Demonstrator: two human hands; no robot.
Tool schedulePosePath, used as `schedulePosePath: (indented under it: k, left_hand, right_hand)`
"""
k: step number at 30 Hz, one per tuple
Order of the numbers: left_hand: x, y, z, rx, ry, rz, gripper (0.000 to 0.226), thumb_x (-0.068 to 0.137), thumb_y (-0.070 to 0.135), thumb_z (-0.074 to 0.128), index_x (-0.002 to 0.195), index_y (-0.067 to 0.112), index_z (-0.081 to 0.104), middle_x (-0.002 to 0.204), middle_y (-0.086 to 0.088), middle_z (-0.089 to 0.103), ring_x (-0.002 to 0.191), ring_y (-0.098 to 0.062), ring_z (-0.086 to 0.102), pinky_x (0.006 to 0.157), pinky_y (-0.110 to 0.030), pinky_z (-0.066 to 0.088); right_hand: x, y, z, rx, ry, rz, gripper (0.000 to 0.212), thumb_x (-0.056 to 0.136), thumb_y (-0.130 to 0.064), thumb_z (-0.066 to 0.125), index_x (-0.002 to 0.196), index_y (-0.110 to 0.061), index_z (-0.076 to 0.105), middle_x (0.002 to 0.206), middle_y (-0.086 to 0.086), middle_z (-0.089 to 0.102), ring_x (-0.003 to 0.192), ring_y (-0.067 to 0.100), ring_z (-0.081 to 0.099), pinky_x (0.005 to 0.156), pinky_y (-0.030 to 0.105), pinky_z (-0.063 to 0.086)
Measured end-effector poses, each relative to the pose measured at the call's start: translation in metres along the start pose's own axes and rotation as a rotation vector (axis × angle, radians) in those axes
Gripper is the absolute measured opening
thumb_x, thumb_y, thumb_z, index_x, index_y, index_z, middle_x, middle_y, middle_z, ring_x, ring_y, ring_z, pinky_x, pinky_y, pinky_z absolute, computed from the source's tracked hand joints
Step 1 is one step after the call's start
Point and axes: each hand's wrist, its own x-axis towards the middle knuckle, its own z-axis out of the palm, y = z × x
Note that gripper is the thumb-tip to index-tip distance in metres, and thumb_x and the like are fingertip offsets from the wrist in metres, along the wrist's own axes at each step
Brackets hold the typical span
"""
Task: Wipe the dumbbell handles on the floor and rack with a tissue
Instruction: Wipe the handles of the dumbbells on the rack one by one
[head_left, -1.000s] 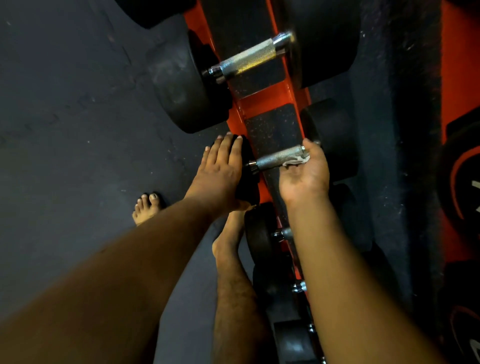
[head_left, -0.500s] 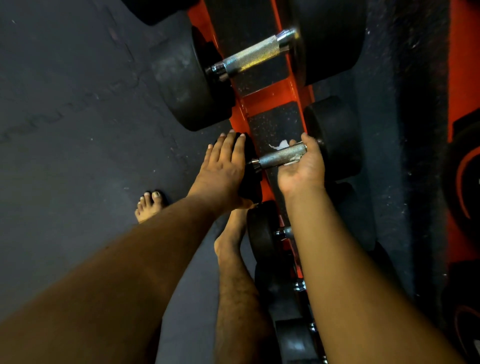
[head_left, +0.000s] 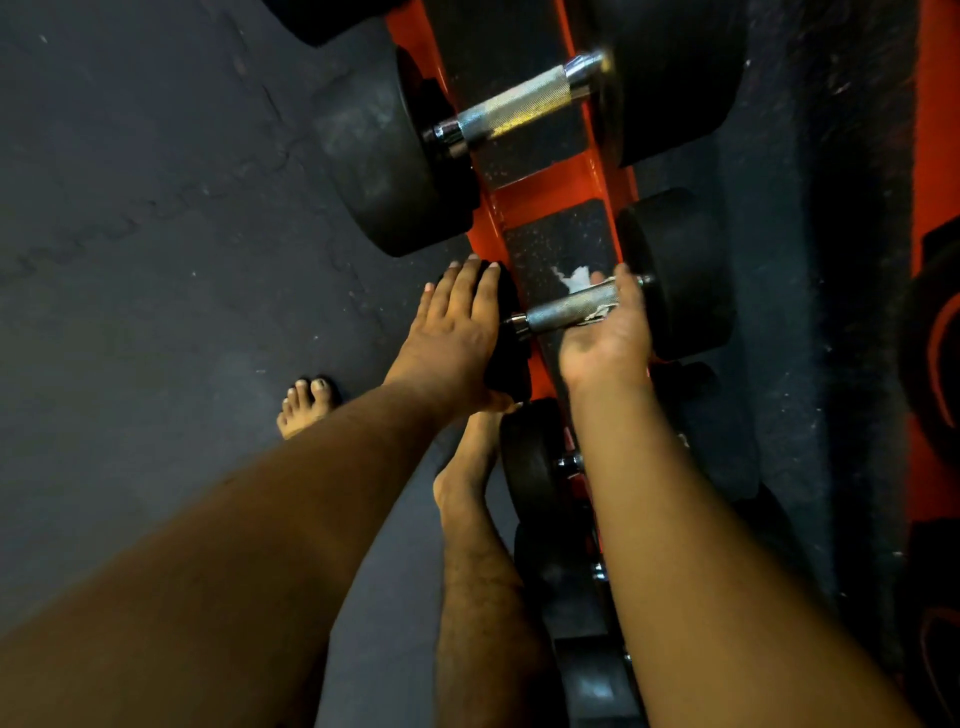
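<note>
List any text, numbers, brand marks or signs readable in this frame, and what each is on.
None can be read.
Orange markings on the dark weights at the right edge: cut off and blurred, unreadable.
Dumbbell heads, knurled handle, orange rack, tissue: no visible lettering.

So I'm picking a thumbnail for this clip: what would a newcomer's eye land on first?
Probably the bright orange rack running up the middle, with the big dumbbell's shiny knurled handle lying across it near the top. Below that, the right hand cups the smaller dumbbell's handle from beneath with a white tissue, while the left hand lies flat on that dumbbell's near black weight.
</note>
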Motion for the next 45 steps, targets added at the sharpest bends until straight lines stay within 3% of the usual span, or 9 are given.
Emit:
schedulePosePath:
  k: [9, 13, 17, 23, 30, 34, 36, 42, 45]
  left_hand:
    - [-0.001, 0.000, -0.001, -0.015, -0.001, 0.002, 0.151, 0.054, 0.057, 0.093, 0.160, 0.009, -0.004, 0.168, -0.015, 0.000, 0.155, -0.032, -0.005, 0.125, -0.048, -0.002]
    - [-0.001, 0.002, -0.004, -0.031, -0.010, -0.004, 0.151, 0.054, 0.059, 0.092, 0.160, 0.008, -0.003, 0.168, -0.016, 0.000, 0.155, -0.033, -0.004, 0.124, -0.048, -0.002]
    - [-0.002, 0.002, -0.004, -0.020, -0.013, -0.005, 0.150, 0.055, 0.054, 0.094, 0.160, 0.008, -0.003, 0.168, -0.016, -0.001, 0.155, -0.033, -0.004, 0.126, -0.049, 0.000]
    - [-0.001, 0.001, 0.000, -0.015, 0.008, -0.001, 0.151, 0.053, 0.055, 0.094, 0.160, 0.008, -0.002, 0.168, -0.016, 0.001, 0.155, -0.032, -0.003, 0.126, -0.048, 0.001]
    - [-0.002, 0.003, -0.003, -0.045, -0.003, -0.006, 0.153, 0.052, 0.056, 0.094, 0.160, 0.007, -0.002, 0.168, -0.015, -0.001, 0.155, -0.031, -0.005, 0.124, -0.048, -0.002]
    - [-0.002, 0.000, 0.002, -0.023, 0.012, -0.007, 0.152, 0.053, 0.054, 0.095, 0.160, 0.009, -0.004, 0.168, -0.015, -0.001, 0.155, -0.032, -0.005, 0.126, -0.048, -0.001]
    - [-0.001, -0.001, 0.003, -0.017, 0.016, -0.001, 0.151, 0.054, 0.053, 0.096, 0.160, 0.009, -0.003, 0.168, -0.015, -0.001, 0.155, -0.033, -0.004, 0.126, -0.049, 0.000]
    - [-0.002, -0.001, 0.002, -0.026, 0.006, 0.004, 0.150, 0.055, 0.046, 0.096, 0.159, 0.008, -0.005, 0.168, -0.015, -0.003, 0.155, -0.033, -0.007, 0.125, -0.048, -0.001]
    - [-0.006, 0.003, -0.003, -0.026, -0.015, -0.005, 0.150, 0.058, 0.045, 0.095, 0.159, 0.007, -0.009, 0.168, -0.015, -0.007, 0.155, -0.031, -0.010, 0.125, -0.048, -0.001]
  right_hand:
    - [-0.002, 0.001, -0.016, -0.006, -0.140, 0.000, 0.028, 0.103, -0.026, 0.051, 0.084, -0.014, 0.068, 0.076, 0.000, 0.074, 0.075, 0.013, 0.074, 0.069, 0.031, 0.058]
    - [-0.015, 0.029, -0.021, -0.287, -0.182, 0.085, 0.019, 0.095, -0.020, 0.065, 0.110, -0.008, 0.067, 0.113, 0.014, 0.072, 0.100, 0.025, 0.071, 0.084, 0.039, 0.057]
    - [-0.008, 0.017, -0.032, -0.267, -0.149, -0.014, 0.025, 0.092, -0.014, 0.068, 0.117, -0.009, 0.064, 0.117, 0.012, 0.072, 0.112, 0.026, 0.068, 0.099, 0.044, 0.053]
    - [-0.011, 0.044, -0.046, -0.489, -0.176, -0.026, 0.023, 0.097, -0.020, 0.064, 0.118, -0.010, 0.064, 0.110, 0.008, 0.074, 0.104, 0.022, 0.071, 0.083, 0.034, 0.057]
    - [-0.031, 0.066, -0.061, -0.927, -0.127, -0.358, 0.020, 0.101, -0.015, 0.055, 0.111, -0.017, 0.072, 0.102, 0.000, 0.076, 0.098, 0.015, 0.072, 0.095, 0.045, 0.056]
    - [-0.044, 0.026, -0.063, -1.410, -0.248, -1.175, 0.037, 0.098, -0.003, 0.055, 0.133, -0.008, 0.063, 0.123, 0.009, 0.070, 0.116, 0.018, 0.064, 0.101, 0.033, 0.052]
    - [-0.017, 0.002, -0.062, -1.592, -0.328, -1.469, 0.041, 0.097, 0.003, 0.050, 0.137, -0.003, 0.058, 0.137, 0.016, 0.061, 0.133, 0.027, 0.054, 0.111, 0.041, 0.043]
    - [0.004, 0.006, -0.076, -2.189, -0.382, -1.301, 0.062, 0.092, -0.003, 0.048, 0.152, -0.005, 0.036, 0.161, 0.016, 0.030, 0.154, 0.032, 0.013, 0.125, 0.051, 0.010]
    - [-0.011, 0.026, -0.074, -2.253, -0.547, -1.275, 0.072, 0.085, -0.010, 0.059, 0.153, -0.005, 0.035, 0.163, 0.015, 0.027, 0.154, 0.031, 0.011, 0.124, 0.049, 0.004]
